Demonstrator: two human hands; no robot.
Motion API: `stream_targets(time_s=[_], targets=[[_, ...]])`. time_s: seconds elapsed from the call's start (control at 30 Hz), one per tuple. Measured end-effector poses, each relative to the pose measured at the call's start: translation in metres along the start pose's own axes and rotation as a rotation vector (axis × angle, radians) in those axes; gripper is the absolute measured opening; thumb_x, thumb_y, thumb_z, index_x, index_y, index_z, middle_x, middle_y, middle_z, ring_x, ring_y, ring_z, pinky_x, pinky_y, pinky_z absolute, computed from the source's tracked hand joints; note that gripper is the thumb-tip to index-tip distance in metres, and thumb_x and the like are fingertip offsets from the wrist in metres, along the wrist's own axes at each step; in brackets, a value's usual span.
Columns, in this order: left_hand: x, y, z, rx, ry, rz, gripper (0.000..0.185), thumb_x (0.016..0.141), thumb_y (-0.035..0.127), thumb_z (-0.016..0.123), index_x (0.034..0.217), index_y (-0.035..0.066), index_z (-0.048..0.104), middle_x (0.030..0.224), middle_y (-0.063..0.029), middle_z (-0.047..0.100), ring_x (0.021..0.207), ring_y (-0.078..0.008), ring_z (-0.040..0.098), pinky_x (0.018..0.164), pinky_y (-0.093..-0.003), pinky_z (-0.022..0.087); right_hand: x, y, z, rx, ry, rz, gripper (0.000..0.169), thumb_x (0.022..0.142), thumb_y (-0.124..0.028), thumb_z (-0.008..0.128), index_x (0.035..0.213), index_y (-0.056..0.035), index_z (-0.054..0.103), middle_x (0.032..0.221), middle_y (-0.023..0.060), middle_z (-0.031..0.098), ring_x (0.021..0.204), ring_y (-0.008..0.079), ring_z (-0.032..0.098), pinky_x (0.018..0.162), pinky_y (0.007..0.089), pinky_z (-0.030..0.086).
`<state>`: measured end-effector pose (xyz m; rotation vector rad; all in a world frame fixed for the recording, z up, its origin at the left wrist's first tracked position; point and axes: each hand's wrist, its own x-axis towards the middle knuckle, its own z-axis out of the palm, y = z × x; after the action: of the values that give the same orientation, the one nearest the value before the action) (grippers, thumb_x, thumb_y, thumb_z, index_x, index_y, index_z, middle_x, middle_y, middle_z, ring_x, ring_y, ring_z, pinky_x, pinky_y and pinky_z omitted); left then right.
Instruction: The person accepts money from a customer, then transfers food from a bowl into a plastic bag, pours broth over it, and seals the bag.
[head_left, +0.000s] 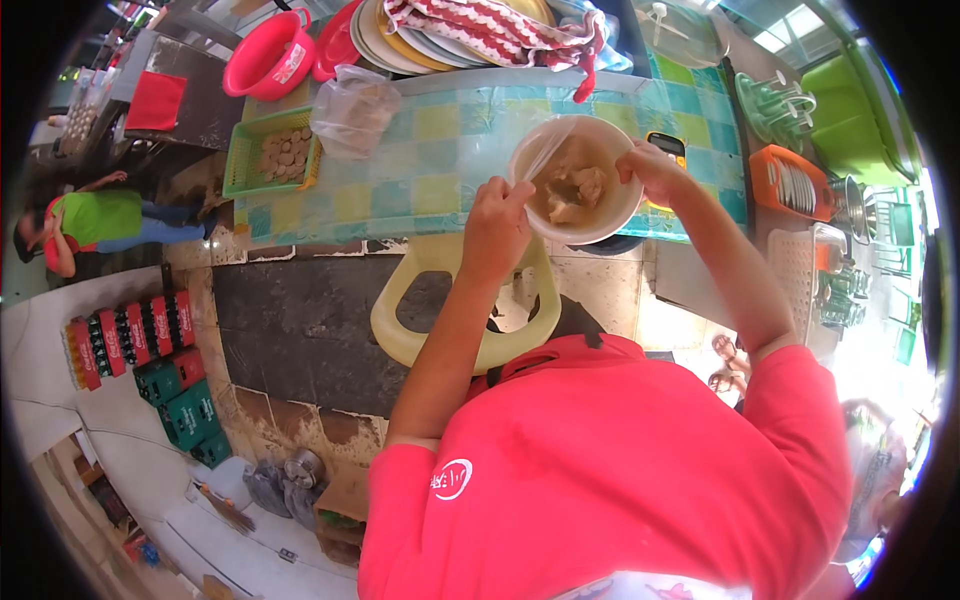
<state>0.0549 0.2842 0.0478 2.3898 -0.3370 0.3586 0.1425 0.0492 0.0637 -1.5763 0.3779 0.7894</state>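
A round white bowl (622, 206) holds pale brown broth with pieces of meat (581, 187). It is at the front edge of a table with a blue and yellow checked cover (435, 124). My left hand (500, 214) is closed at the bowl's left side, on clear plastic (551, 146) that stretches over that side. On the opposite side, my right hand (651, 171) grips the rim. Partly behind my right hand lies a yellow and black device (667, 146); what it is I cannot tell.
Left on the table are a green basket (234, 161) of round pieces, a plastic bag (356, 112) and a pink basin (259, 56). Stacked plates (371, 37) stand behind. A yellow plastic chair (390, 319) is by the table. Another person (101, 217) stands far left.
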Motion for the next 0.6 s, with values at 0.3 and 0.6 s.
stream_targets(time_s=[0.3,0.6], targets=[[0.009,0.020,0.016,-0.079,-0.003,-0.105,0.042,0.075,-0.004,0.050,0.117,-0.004,0.051,0.085,-0.0174,0.051,0.077,-0.0339,0.054,0.069,-0.0416,0.046,-0.014,-0.049,-0.011,-0.217,0.077,0.223,0.052,0.052,-0.005,0.051,0.104,-0.0057,0.054,0.094,0.0156,0.053,0.082,0.0321,0.056,0.068,0.0461,0.048],[0.012,0.033,0.020,-0.192,0.049,-0.144,0.043,0.075,-0.004,0.049,0.118,-0.005,0.049,0.087,-0.0177,0.052,0.075,-0.0341,0.057,0.067,-0.0409,0.047,-0.024,-0.093,-0.006,-0.413,0.059,0.374,0.056,0.051,0.000,0.052,0.106,-0.0080,0.055,0.104,0.0120,0.056,0.095,0.0278,0.053,0.079,0.0437,0.044]])
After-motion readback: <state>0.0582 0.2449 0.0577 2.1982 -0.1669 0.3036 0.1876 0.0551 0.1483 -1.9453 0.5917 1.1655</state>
